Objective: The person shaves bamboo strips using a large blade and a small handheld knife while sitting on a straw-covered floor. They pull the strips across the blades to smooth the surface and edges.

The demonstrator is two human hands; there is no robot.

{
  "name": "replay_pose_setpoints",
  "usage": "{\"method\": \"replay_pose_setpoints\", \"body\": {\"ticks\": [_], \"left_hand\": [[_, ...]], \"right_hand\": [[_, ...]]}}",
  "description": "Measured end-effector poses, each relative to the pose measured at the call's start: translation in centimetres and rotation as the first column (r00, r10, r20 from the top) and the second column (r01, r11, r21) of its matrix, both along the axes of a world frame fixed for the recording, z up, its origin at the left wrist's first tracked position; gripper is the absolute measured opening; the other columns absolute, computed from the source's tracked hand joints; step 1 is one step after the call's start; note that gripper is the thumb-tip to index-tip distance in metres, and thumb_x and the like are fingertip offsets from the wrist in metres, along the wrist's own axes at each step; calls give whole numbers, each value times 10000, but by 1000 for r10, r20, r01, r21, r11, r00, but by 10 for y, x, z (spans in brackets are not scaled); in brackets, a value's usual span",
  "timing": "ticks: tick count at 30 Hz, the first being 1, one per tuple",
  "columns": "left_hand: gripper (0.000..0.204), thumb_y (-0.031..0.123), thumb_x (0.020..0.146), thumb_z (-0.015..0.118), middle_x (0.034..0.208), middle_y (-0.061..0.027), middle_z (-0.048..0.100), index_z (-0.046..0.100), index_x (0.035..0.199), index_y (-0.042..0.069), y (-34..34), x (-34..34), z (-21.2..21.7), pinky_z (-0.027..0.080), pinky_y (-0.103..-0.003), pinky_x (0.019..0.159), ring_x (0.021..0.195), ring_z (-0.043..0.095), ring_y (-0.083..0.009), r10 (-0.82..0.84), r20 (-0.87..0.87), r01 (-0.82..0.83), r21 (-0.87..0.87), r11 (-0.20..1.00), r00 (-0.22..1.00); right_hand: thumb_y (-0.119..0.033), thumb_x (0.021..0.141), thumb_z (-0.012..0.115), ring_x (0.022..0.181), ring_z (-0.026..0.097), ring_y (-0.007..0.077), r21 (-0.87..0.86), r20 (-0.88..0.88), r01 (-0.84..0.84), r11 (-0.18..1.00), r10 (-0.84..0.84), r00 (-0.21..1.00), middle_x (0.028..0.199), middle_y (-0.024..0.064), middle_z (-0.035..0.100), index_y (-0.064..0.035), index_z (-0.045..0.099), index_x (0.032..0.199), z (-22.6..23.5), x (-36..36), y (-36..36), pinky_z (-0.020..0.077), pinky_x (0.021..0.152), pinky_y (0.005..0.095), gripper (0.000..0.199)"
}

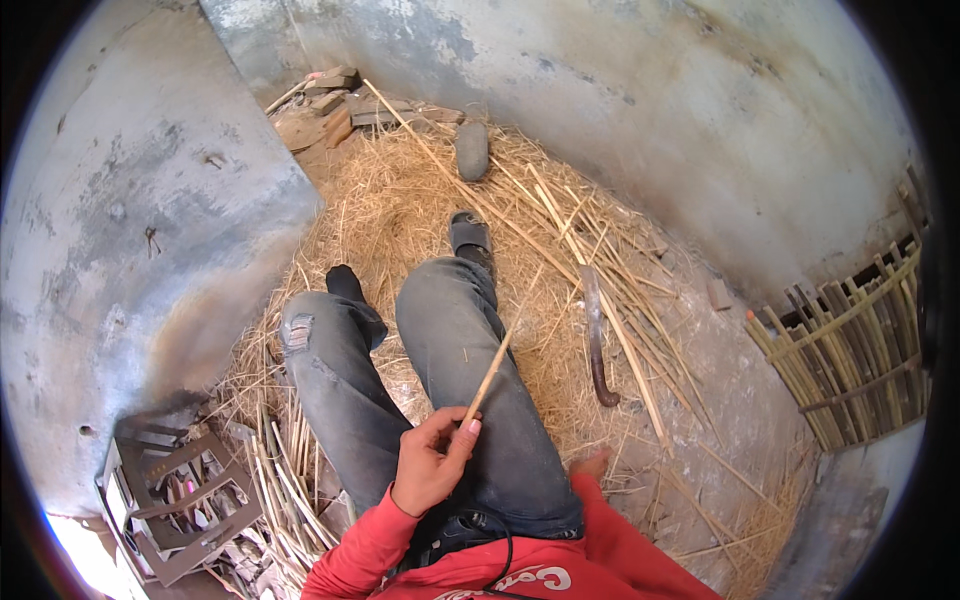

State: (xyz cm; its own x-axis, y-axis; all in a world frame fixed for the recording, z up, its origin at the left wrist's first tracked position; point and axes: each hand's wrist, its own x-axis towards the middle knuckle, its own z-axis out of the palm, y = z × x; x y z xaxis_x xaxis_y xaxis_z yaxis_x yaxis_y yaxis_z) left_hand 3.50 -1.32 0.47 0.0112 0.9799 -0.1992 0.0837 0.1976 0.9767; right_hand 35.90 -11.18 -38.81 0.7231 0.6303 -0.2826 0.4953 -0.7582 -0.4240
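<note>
My left hand (437,462) is raised over my lap, its thumb and fingers pinching the lower end of a thin pale bamboo strip (495,368). The strip slants up and away to the right, across my jeans. Low beside my right thigh is my right hand (590,463), close to the floor; its fingers are too small and blurred to read. Ahead of that hand lies a long knife (596,335) with a greyish blade and a dark handle hooked at its end. It rests among the straw and strips.
Long bamboo strips (625,345) lie across straw and shavings (375,190) to the right. More strips (285,480) are piled at left beside a broken brown frame (190,500). A slatted bamboo panel (850,350) leans at right. A grey oblong object (472,150) lies ahead, near bricks (335,90).
</note>
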Motion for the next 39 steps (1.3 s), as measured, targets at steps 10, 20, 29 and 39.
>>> {"method": "replay_pose_setpoints", "body": {"ticks": [10,20,29,39], "left_hand": [[326,84,993,680,860,-3,675,672,1300,-28,-12,0,-24,489,-218,654,729,607,-60,89,55,-92,50,994,995],[341,49,981,672,808,-42,678,656,1306,-52,-3,-1,-13,483,-232,601,662,608,-65,40,-113,-14,219,976,993],[348,188,1067,581,696,35,567,647,1356,7,25,-17,14,355,-199,505,553,447,-19,71,167,-76,27,997,983],[329,202,1066,588,691,33,572,674,1315,6,29,-25,12,319,-204,482,532,419,-7,59,192,-66,27,997,980]], "right_hand": [[-65,813,721,817,708,255,594,-4,-43,804,57,998,836,139,721,-13,726,859,120,87,84,537,762,408,70],[26,924,561,725,647,181,514,-852,126,849,487,193,908,76,631,12,566,1203,380,-42,189,519,668,274,279],[-70,948,504,571,481,50,672,-537,-415,614,789,298,750,62,659,0,583,1095,439,-123,207,376,523,248,181],[-298,1058,556,580,432,93,714,-332,-483,506,853,403,619,13,486,8,640,866,435,-129,261,339,536,317,371]]}}
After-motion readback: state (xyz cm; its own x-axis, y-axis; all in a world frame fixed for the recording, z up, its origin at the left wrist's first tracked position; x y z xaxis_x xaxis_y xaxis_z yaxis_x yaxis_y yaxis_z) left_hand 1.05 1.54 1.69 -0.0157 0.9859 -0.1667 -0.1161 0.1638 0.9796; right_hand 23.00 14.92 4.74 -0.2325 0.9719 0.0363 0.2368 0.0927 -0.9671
